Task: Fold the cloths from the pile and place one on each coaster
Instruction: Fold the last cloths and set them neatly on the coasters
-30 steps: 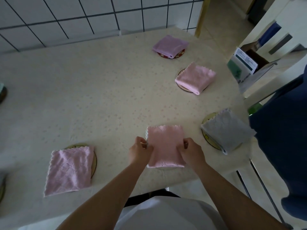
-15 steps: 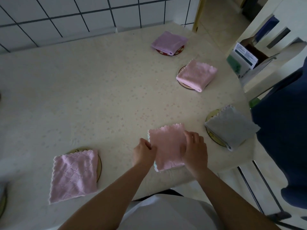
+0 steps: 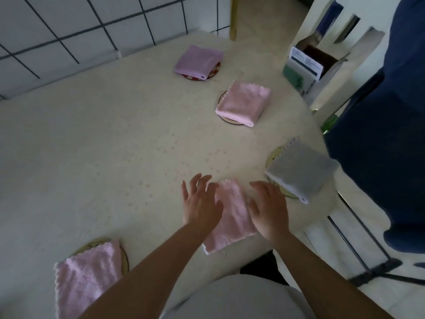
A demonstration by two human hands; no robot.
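Hands spread flat, flanking folded pink cloth, table edge

Table left — seemingly open.

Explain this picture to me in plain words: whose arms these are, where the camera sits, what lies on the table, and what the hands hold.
There is no machine here. A person wears a camera on the head, looking down at their own arms. The left hand and right hand are spread open over a folded pink cloth near the table edge; neither grips anything. Four more folded cloths each lie on a round coaster: a lilac cloth farthest away, a pink one, a grey one at the right, and another pink one at the near left. A tiled wall is behind.
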